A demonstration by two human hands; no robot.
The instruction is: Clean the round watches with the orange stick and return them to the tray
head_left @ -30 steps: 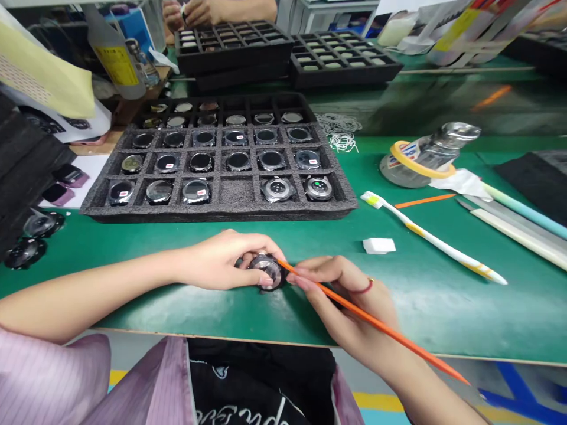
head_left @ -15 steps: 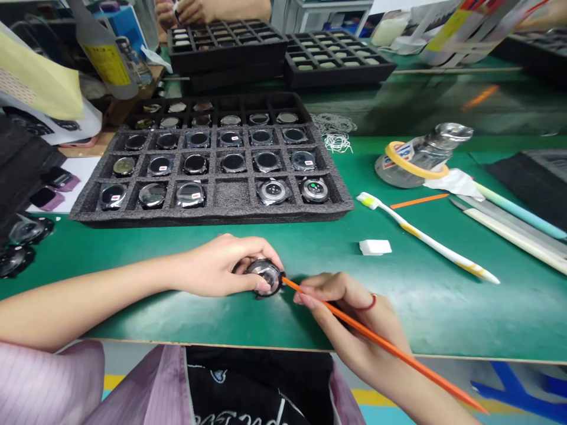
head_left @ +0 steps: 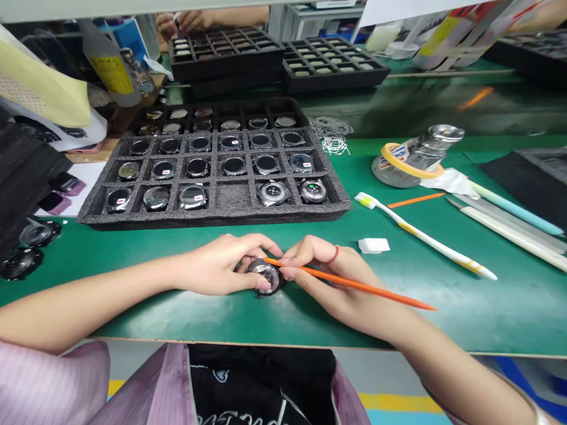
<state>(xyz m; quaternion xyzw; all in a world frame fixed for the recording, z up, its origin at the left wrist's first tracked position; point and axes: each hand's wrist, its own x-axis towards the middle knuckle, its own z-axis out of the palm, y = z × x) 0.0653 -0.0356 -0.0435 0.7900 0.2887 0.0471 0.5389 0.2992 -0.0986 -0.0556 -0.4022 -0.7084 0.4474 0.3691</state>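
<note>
Left hand (head_left: 217, 265) pinches watch (head_left: 271, 274) over table (head_left: 212, 319), in front of tray (head_left: 233, 196), seemingly to steady it. Right hand (head_left: 332, 274) grips stick (head_left: 367, 286) pen-style, likely for fine tip control. Versus half a second ago: tip shifted from watch's right side to far rim, right hand closer, stick more crosswise.

One held stick (head_left: 358, 285), one toothbrush (head_left: 422, 235)
</note>
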